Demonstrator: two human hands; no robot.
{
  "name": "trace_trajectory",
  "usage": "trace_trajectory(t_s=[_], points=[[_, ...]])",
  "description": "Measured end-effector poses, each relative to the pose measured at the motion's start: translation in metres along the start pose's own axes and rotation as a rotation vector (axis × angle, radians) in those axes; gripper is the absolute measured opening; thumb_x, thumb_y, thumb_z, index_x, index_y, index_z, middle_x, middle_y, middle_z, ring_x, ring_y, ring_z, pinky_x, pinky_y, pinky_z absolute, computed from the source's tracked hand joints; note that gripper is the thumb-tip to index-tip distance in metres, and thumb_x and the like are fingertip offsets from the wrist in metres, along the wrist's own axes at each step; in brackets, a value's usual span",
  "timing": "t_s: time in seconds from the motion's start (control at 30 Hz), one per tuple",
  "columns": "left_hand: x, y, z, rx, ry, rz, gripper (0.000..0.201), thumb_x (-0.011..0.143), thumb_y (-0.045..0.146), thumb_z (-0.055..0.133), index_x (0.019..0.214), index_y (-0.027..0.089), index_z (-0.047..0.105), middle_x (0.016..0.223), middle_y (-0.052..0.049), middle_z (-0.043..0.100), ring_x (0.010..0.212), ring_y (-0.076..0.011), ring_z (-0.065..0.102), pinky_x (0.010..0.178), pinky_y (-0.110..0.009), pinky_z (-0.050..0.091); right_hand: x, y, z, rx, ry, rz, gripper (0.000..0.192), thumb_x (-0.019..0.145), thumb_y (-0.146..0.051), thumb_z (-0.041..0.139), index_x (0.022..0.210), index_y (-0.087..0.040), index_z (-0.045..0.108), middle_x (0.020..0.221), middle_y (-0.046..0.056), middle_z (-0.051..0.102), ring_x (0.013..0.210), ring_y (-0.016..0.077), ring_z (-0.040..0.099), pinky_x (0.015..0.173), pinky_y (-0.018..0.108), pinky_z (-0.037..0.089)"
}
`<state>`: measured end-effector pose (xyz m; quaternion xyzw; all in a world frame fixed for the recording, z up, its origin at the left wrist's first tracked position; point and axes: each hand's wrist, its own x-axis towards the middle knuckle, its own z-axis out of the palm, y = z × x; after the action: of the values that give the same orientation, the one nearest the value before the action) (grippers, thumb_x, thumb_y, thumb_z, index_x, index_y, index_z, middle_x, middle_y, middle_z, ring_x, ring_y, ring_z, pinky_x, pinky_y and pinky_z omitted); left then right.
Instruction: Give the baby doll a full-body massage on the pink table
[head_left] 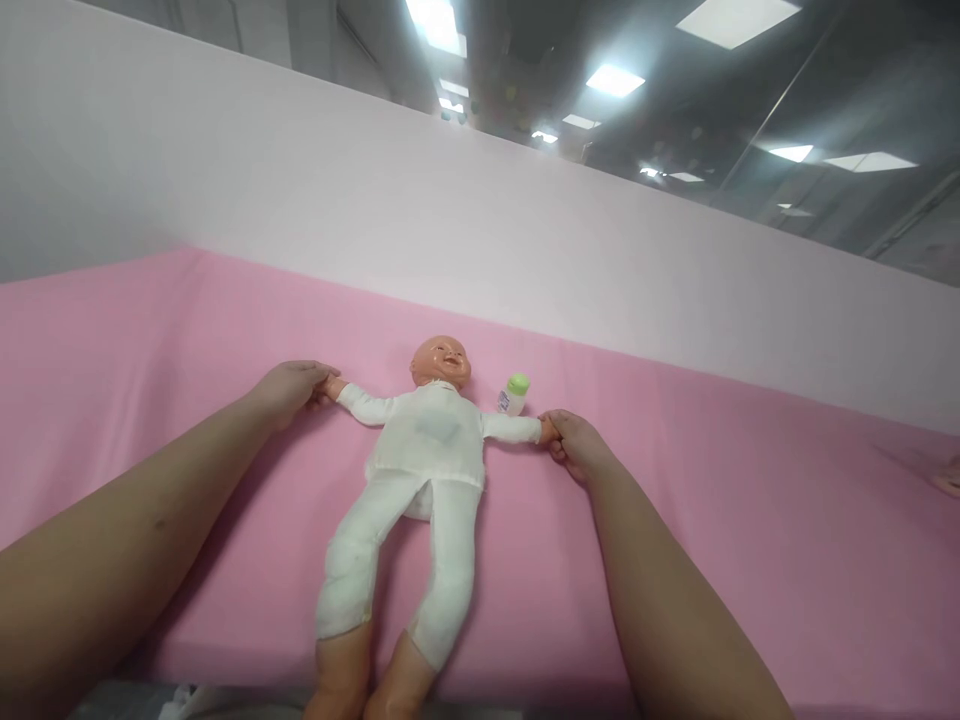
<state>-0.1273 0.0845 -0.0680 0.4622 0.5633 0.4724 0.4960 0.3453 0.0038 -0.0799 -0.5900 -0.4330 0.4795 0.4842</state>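
A baby doll [427,450] in a white suit lies on its back on the pink sheet [712,500], arms spread out to both sides, bare feet toward me. My left hand [289,390] is closed around the doll's hand on the left. My right hand [574,445] grips the doll's other hand on the right. A small white bottle with a green cap [514,393] stands just beyond the doll's arm, close to my right hand.
A pale wall panel [450,220] rises behind the pink sheet. At the far right edge a bit of another person's hand [949,478] rests on the sheet. Something white and crumpled [180,705] shows at the bottom edge.
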Motion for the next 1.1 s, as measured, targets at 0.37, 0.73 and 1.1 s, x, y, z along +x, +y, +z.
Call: trace_trajectory(t_s=[0.37,0.73,1.1], points=[[0.001,-0.001,0.0,-0.196,-0.11,-0.053,0.02,0.068,0.018,0.076,0.086,0.012,0.069,0.069,-0.003,0.062,0.054,-0.0099,0.055,0.046,-0.018,0.045,-0.002,-0.005,-0.003,0.254,-0.057,0.012,0.031,0.076,-0.019,0.072,0.107,-0.018,0.07,0.086,0.005,0.066,0.063,0.0118,0.056,0.054,0.023,0.051],[-0.016,0.008,0.008,-0.037,-0.335,-0.159,0.031,0.065,0.03,0.087,0.086,0.014,0.07,0.07,-0.007,0.067,0.061,-0.0177,0.065,0.049,-0.023,0.053,-0.01,-0.006,0.025,0.219,-0.102,0.056,0.023,0.078,-0.022,0.079,0.096,-0.023,0.065,0.076,0.001,0.061,0.06,0.0126,0.057,0.051,0.023,0.054],[-0.019,0.007,0.02,-0.121,-0.163,0.101,0.035,0.067,0.035,0.086,0.089,0.017,0.066,0.078,-0.005,0.067,0.069,-0.0175,0.064,0.064,-0.029,0.057,-0.014,-0.011,0.043,0.162,0.099,-0.12,0.039,0.07,-0.026,0.083,0.102,-0.024,0.061,0.078,0.0,0.063,0.072,0.018,0.062,0.061,0.028,0.056]])
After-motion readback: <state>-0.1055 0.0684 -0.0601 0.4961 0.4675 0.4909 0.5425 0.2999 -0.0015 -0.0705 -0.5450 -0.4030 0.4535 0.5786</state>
